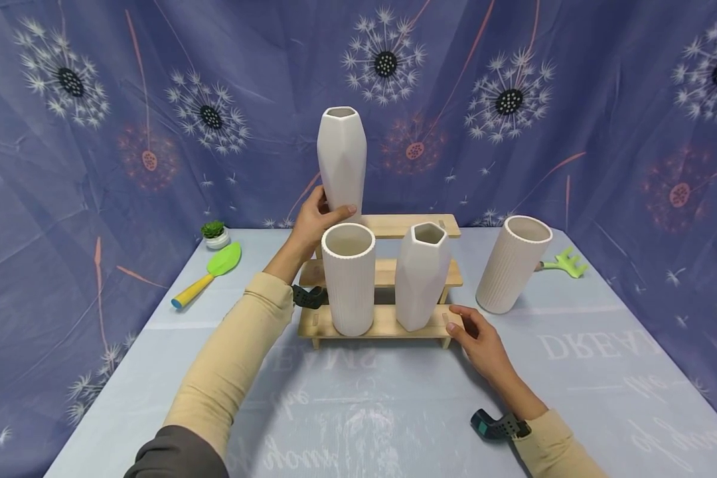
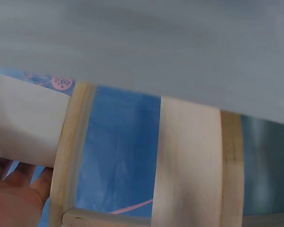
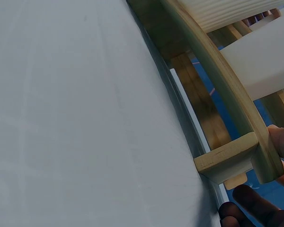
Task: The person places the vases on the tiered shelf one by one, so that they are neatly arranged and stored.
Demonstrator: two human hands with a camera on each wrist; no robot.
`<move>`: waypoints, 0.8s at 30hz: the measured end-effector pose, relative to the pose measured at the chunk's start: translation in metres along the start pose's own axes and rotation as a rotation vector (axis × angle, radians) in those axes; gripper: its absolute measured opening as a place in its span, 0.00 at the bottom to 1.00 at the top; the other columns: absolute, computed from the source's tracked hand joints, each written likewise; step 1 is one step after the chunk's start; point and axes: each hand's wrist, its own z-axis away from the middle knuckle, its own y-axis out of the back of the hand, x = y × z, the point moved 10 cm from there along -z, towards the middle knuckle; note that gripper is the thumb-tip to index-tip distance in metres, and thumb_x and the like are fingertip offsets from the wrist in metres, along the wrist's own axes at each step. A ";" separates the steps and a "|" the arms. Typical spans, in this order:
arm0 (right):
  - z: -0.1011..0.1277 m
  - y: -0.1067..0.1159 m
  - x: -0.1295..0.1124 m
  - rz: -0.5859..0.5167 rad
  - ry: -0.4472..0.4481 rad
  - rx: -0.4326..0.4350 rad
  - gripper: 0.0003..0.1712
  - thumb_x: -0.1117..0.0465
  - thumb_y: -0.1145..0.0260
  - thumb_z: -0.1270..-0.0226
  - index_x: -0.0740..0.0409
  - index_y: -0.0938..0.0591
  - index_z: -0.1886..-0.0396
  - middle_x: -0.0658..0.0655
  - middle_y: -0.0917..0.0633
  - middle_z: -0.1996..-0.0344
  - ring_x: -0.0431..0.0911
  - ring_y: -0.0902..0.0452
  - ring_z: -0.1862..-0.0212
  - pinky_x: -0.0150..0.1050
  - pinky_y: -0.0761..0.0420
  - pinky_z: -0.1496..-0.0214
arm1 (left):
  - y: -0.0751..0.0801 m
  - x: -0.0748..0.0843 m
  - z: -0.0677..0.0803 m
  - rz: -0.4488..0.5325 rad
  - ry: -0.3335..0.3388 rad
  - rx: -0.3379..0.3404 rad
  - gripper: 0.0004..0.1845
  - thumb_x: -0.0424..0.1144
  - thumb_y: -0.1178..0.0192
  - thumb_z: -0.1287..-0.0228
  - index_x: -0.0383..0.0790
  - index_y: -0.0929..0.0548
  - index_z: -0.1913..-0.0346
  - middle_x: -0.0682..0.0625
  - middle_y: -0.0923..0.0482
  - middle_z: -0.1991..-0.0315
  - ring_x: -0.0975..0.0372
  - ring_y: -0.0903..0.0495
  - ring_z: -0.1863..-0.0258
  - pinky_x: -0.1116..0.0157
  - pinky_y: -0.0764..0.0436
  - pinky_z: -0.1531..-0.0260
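A tall white faceted vase stands at the left end of the top tier of a three-tier wooden stand. My left hand grips its lower part, thumb across the front; the left wrist view has the fingers against the vase base. On the bottom tier are a white ribbed cylinder vase and a second faceted vase, which leans slightly. At the right end of that tier, my right hand holds the board's end, thumb at its edge and other fingers around it.
Another ribbed vase is on the table right of the stand, before a green hand rake. To the left lie a green-and-yellow trowel and a small potted succulent. A patterned cloth hangs behind.
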 end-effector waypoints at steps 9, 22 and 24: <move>-0.001 0.001 0.001 0.011 0.000 0.001 0.26 0.49 0.39 0.33 0.53 0.27 0.39 0.60 0.21 0.44 0.34 0.29 0.51 0.22 0.29 0.52 | -0.003 0.003 0.002 0.009 0.006 -0.035 0.32 0.39 0.37 0.41 0.42 0.38 0.35 0.43 0.32 0.35 0.52 0.30 0.38 0.55 0.30 0.40; -0.001 0.000 0.001 -0.028 0.000 0.002 0.26 0.50 0.38 0.34 0.55 0.27 0.39 0.61 0.21 0.46 0.31 0.28 0.54 0.22 0.28 0.54 | 0.006 -0.017 -0.008 -0.050 -0.017 -0.007 0.33 0.45 0.35 0.42 0.48 0.35 0.35 0.47 0.29 0.38 0.56 0.28 0.40 0.56 0.29 0.40; -0.001 0.001 0.000 -0.019 0.001 0.004 0.26 0.50 0.38 0.34 0.54 0.27 0.39 0.60 0.21 0.45 0.32 0.29 0.54 0.22 0.28 0.53 | 0.008 -0.017 -0.007 -0.065 -0.026 0.000 0.32 0.44 0.35 0.41 0.48 0.34 0.35 0.46 0.28 0.39 0.56 0.27 0.41 0.56 0.29 0.41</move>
